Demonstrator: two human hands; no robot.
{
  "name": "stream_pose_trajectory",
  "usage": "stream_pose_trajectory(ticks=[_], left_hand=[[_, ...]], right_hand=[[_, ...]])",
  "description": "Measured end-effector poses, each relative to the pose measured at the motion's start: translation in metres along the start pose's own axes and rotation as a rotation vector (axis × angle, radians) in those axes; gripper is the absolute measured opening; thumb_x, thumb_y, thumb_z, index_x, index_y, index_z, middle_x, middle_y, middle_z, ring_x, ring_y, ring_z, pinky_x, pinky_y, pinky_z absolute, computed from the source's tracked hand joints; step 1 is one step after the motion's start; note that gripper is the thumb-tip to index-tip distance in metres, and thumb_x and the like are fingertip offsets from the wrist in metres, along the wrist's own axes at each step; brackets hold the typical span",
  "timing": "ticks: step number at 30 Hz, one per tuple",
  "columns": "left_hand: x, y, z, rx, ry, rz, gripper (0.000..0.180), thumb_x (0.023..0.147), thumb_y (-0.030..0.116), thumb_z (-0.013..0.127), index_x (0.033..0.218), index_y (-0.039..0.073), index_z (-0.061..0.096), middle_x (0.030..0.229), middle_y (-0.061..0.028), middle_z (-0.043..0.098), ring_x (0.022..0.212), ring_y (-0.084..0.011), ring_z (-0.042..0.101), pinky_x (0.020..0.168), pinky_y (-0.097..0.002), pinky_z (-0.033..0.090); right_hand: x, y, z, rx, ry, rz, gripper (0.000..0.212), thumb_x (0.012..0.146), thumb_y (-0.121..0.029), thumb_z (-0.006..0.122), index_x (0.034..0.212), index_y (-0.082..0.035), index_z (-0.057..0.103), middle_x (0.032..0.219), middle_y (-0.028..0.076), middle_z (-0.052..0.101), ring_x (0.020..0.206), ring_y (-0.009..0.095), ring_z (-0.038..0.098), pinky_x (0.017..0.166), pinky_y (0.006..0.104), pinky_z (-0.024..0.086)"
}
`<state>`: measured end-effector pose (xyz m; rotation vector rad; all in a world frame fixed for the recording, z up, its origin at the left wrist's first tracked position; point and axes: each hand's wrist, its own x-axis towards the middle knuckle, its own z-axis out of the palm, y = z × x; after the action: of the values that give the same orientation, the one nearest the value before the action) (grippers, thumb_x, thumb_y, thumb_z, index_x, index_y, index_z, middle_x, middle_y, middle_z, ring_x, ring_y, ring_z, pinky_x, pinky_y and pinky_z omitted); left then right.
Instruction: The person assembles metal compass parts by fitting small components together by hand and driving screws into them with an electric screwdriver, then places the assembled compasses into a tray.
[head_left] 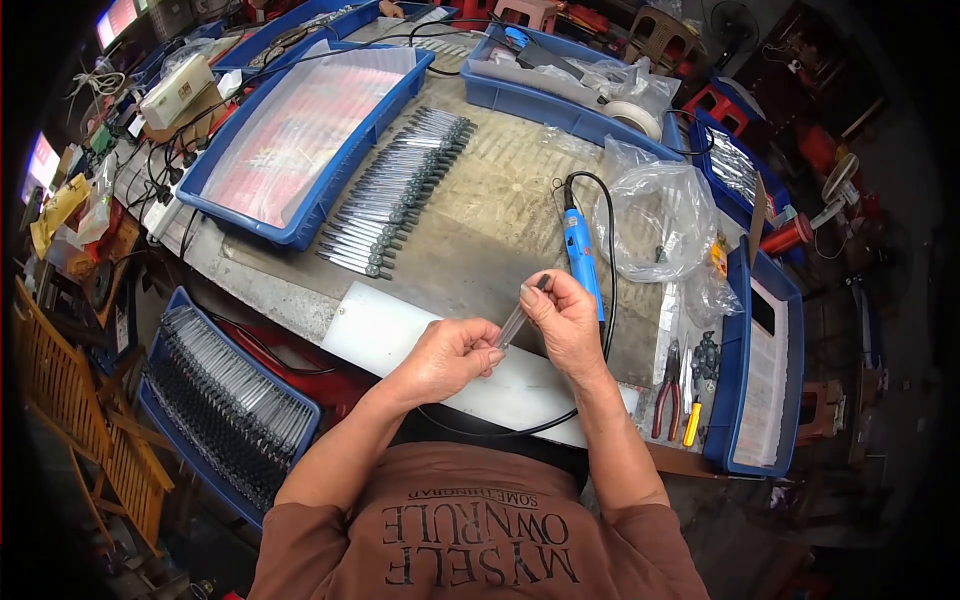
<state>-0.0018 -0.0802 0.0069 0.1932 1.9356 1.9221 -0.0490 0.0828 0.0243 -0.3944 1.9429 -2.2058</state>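
Between my two hands is a slim clear tube (512, 327) with a dark end, tilted up to the right. My left hand (445, 358) pinches its lower end with thumb and fingers. At the dark upper end, my right hand (567, 325) closes round it; part of that end is hidden by the fingers. Both hands are over a white board (372, 325) at the table's near edge. Just beyond my right hand lies a blue electric screwdriver (578, 250) with a black cord. Farther left, a row of slim clear pieces with dark ends (400, 190) lies on the table.
A blue tray with plastic sheeting (300, 130) stands far left, another blue tray (490, 92) at the back. Lower left, a blue bin (165, 395) holds many similar pieces. Pliers (667, 395), a yellow-handled tool (692, 424) and a clear plastic bag (660, 220) lie right.
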Motion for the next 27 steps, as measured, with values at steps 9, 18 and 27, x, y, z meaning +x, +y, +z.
stream_pose_trajectory(ticks=[9, 18, 27], left_hand=[[0.0, 0.001, 0.005, -0.02, 0.094, 0.045, 0.007, 0.079, 0.005, 0.056, 0.081, -0.002, 0.056, 0.061, 0.0004, 0.053, 0.057, -0.0055, 0.05, 0.054, -0.0214, 0.042], [0.002, -0.003, -0.002, -0.234, -0.055, 0.002, 0.011, 0.081, 0.005, 0.057, 0.089, -0.003, 0.054, 0.07, -0.0015, 0.056, 0.062, -0.0068, 0.053, 0.059, -0.0201, 0.045], [0.001, -0.001, -0.011, -0.432, -0.211, -0.097, 0.015, 0.081, 0.013, 0.059, 0.089, 0.001, 0.055, 0.07, -0.0049, 0.058, 0.061, -0.0108, 0.057, 0.061, -0.023, 0.047]], right_hand=[[0.001, 0.002, 0.002, -0.02, 0.036, -0.026, 0.011, 0.083, -0.012, 0.058, 0.084, -0.002, 0.052, 0.069, -0.004, 0.05, 0.061, 0.002, 0.044, 0.053, 0.0158, 0.035], [0.002, 0.005, -0.002, -0.005, 0.03, 0.037, 0.012, 0.084, -0.015, 0.057, 0.085, -0.003, 0.052, 0.067, -0.003, 0.048, 0.055, 0.003, 0.041, 0.048, 0.0159, 0.032], [0.001, -0.007, -0.007, 0.18, -0.047, 0.229, 0.017, 0.085, -0.018, 0.054, 0.092, -0.002, 0.055, 0.067, -0.002, 0.048, 0.055, 0.005, 0.042, 0.049, 0.0179, 0.035]])
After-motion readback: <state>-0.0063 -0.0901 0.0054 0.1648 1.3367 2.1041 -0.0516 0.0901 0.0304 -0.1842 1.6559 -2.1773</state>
